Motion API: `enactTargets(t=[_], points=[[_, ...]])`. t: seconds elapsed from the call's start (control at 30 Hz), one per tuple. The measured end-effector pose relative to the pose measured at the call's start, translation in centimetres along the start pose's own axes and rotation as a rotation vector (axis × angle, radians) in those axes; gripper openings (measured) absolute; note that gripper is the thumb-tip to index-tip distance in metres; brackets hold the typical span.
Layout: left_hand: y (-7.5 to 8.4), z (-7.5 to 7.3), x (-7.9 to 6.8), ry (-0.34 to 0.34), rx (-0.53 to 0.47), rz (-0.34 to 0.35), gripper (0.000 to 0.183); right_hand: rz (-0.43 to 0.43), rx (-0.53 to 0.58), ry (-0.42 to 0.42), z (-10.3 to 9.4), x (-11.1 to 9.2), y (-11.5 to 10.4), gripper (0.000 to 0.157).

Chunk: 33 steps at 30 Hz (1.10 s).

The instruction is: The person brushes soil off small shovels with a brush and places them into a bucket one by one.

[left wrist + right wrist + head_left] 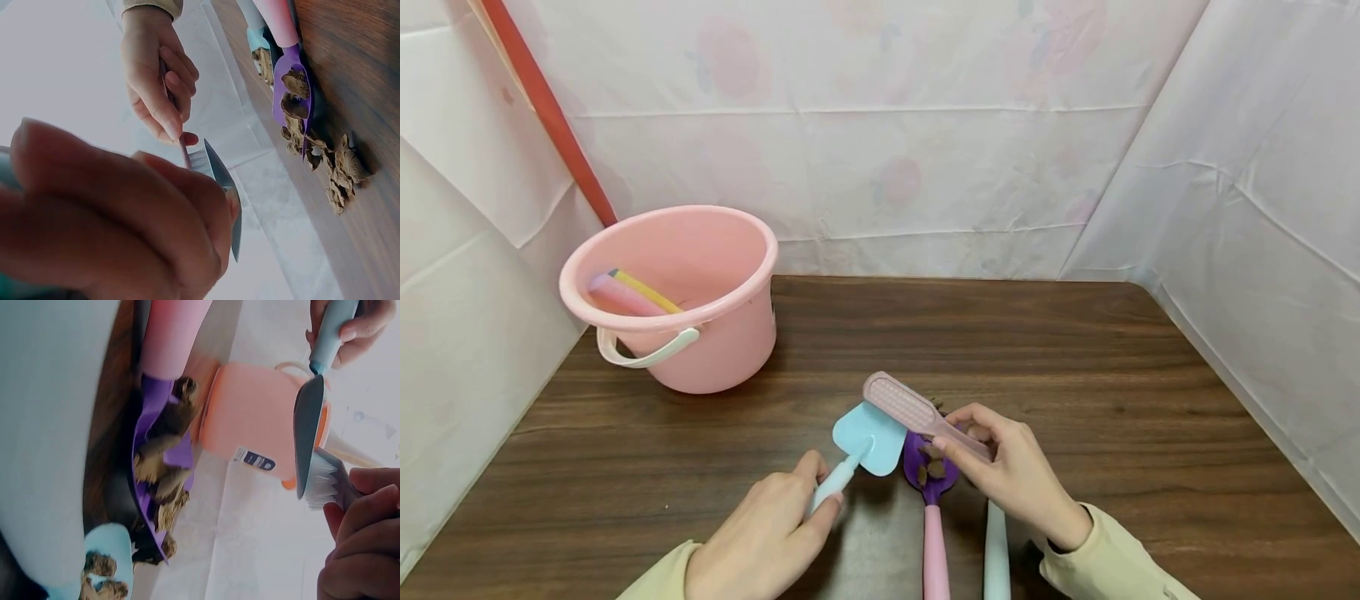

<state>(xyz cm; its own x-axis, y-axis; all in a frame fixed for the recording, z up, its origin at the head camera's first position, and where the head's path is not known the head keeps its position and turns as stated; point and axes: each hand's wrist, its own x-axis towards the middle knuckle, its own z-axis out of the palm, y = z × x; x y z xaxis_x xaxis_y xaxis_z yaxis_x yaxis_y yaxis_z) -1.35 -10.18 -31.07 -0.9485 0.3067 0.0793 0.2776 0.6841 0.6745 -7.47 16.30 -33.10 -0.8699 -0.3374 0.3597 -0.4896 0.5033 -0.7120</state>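
Observation:
My left hand [758, 521] grips the handle of a small light blue shovel [880, 454], its blade raised above the table. My right hand [1011, 467] pinches the handle of a pale pink brush [902, 402]. In the right wrist view the brush's clear bristles [322, 478] meet the blade's face. Below lies a purple shovel [281, 69] with a pink handle, bearing dried brown pieces [165, 462]. More brown pieces [344, 172] lie on the wood beyond its tip. Beside it rests another light blue shovel [254, 39] with brown pieces on its blade; my right hand partly hides it in the head view.
A pink bucket [722, 354] with a white handle [647, 358] stands at the back left, holding a pink and a yellow item [647, 292]. A red pole [550, 108] leans behind it. Pale plastic sheeting [887, 167] walls the wooden table [1112, 375] at the back and sides.

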Motion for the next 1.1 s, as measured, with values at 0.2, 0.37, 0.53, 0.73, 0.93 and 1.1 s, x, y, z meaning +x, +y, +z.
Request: enactTargets(t=[0.2, 0.37, 0.53, 0.73, 0.93, 1.1], points=[[-0.1, 0.0, 0.0, -0.013, -0.001, -0.005, 0.009, 0.036, -0.049, 0.043, -0.5, 0.2, 0.5, 0.016], [-0.2, 0.0, 0.0, -0.010, 0.001, -0.007, 0.010, 0.098, -0.037, 0.036, -0.9, 0.3, 0.7, 0.017], [-0.2, 0.1, 0.0, -0.004, 0.003, 0.003, 0.010, 0.127, -0.029, 0.026, -1.0, 0.3, 1.0, 0.018], [-0.2, 0.1, 0.1, -0.009, -0.004, 0.000, 0.010, 0.107, -0.017, 0.028, -1.0, 0.3, 0.8, 0.016], [0.0, 0.2, 0.4, -0.017, -0.014, -0.007, 0.010, 0.011, 0.034, -0.004, -0.6, 0.1, -0.1, 0.014], [0.2, 0.3, 0.6, -0.020, -0.015, -0.004, 0.010, -0.080, 0.103, -0.075, 0.1, -0.2, -1.1, 0.013]])
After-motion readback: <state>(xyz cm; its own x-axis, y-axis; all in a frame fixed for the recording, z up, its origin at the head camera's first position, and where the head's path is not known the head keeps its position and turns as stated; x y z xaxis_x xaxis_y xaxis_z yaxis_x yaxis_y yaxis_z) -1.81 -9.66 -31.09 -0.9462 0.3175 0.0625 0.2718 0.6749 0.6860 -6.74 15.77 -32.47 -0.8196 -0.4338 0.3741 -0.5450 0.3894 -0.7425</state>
